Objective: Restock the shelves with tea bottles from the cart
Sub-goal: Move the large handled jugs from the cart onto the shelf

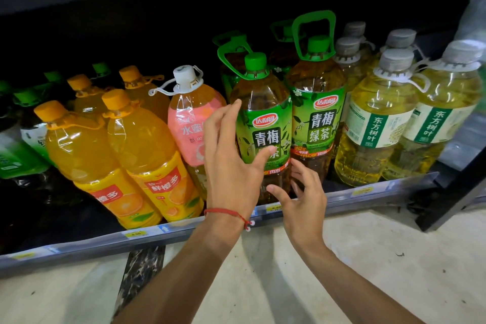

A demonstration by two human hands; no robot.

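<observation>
Low down near the floor, a dark shelf [184, 229] is seen, packed with big drink bottles. One green tea bottle [263, 113] stands upright at the front edge. It is just beside a second green tea bottle [318, 113] on one side and a pink peach bottle [189, 123] on the other. The left hand [231, 166] is held wide open at the bottle's side, with the thumb laid across the label; nothing is gripped. The right hand [302, 202] is spread open low by the bottle's foot, and it cannot be told if the fingers touch it. No cart is seen. The bottle looks close to the lip, so it could be tipped off if it is bumped. The leaning pink bottle could be knocked over by a push from the side. Orange bottles [142, 139] are seen leaning further along, and pale yellow tea bottles [373, 126] are lined up at the other end. Price tags [273, 208] are stuck along the shelf edge. Pale floor [368, 258] is seen below.
</observation>
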